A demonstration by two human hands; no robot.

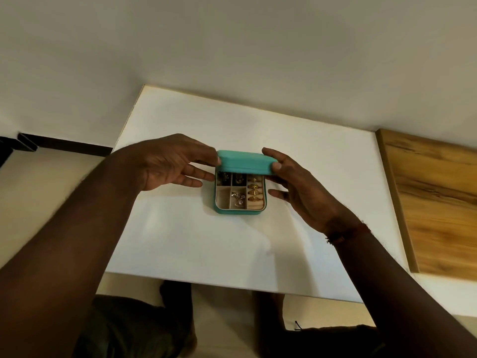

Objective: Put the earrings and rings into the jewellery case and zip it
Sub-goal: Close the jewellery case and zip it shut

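A small teal jewellery case (pixel 233 212) stands on the white table (pixel 196 244), its lid (pixel 245 164) tilted partway down over the tray. Several gold rings (pixel 254 193) sit in the beige ring rolls on the right side. Silver earrings (pixel 238 198) lie in the front middle compartment, and darker pieces (pixel 232 179) fill the two back compartments. The front left compartment holds nothing. My left hand (pixel 170 164) pinches the lid's left end with thumb and forefinger. My right hand (pixel 296 187) grips the lid's right end.
A wooden board (pixel 436 202) lies along the table's right side. A pale wall rises right behind the table's far edge. A dark shelf or ledge (pixel 51 144) sits at the left. My knees show below the table's near edge.
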